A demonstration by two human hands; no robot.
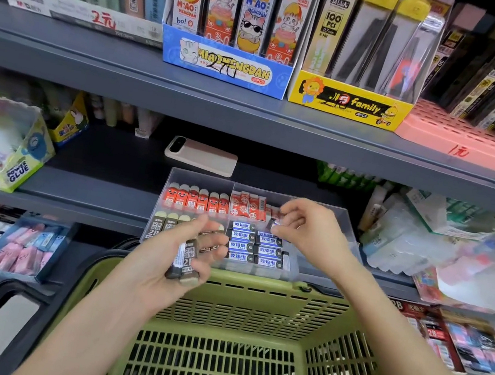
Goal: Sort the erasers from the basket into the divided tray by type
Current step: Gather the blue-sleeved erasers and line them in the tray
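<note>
Left grip (pixel 176 260): closed around a dark 2B stack (pixel 185 263) of erasers. I hold it above the far rim of the green basket (pixel 253 305), just in front of the divided tray (pixel 202 177).

Right grip (pixel 307 229): thumb and fingertips pinch one small eraser (pixel 273 224) over the tray's right half. Its label is too blurred to read.

The clear tray sits on the lower shelf (pixel 97 163).

Contents by compartment:
- Back left: red face erasers (pixel 195 200), upright in a row.
- Back right: red-and-white erasers (pixel 248 207).
- Front left: a dark 2B row (pixel 166 223), partly hidden by my left grip.
- Front right: blue-labelled erasers (pixel 250 243), lying in two columns.

A phone (pixel 201 155) lies camera side up on the shelf behind the tray.
</note>
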